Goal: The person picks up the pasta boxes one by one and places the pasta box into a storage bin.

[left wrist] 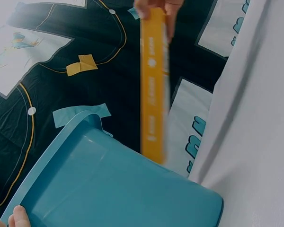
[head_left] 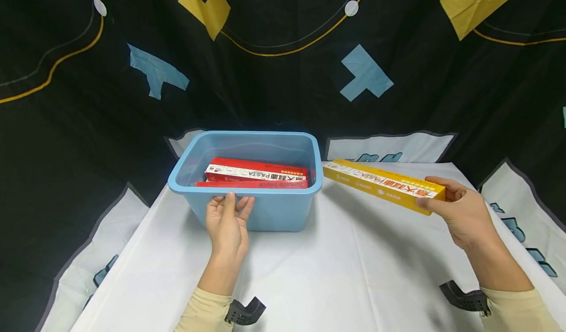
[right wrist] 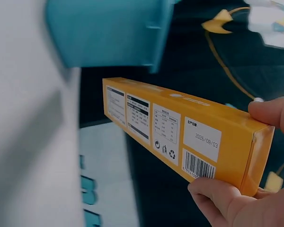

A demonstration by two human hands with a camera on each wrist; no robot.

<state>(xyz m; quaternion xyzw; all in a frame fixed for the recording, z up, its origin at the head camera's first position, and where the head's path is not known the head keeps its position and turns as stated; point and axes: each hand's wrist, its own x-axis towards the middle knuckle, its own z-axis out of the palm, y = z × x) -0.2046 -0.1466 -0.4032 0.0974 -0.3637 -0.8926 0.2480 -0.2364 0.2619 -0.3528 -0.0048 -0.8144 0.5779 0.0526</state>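
A blue plastic bin (head_left: 283,211) stands on the white-covered table. My left hand (head_left: 227,229) is at its front rim, thumb against the rim and fingers below it; the left wrist view shows a fingertip (left wrist: 20,216) on the rim's edge. Inside the bin lie red-and-white pasta boxes, one (head_left: 256,170) behind another red box (head_left: 252,184) marked "Tomato sauce". To the right, my right hand (head_left: 464,211) grips the near end of a long yellow pasta box (head_left: 384,182), raised above the table. Its far end points at the bin's right side. Labels and a barcode show in the right wrist view.
The white tablecloth (head_left: 309,283) spreads in front of the bin. Behind it hangs a black cloth (head_left: 274,86) with yellow and blue tape pieces. White printed panels (head_left: 389,148) border the table. Each wrist carries a black mount (head_left: 245,312).
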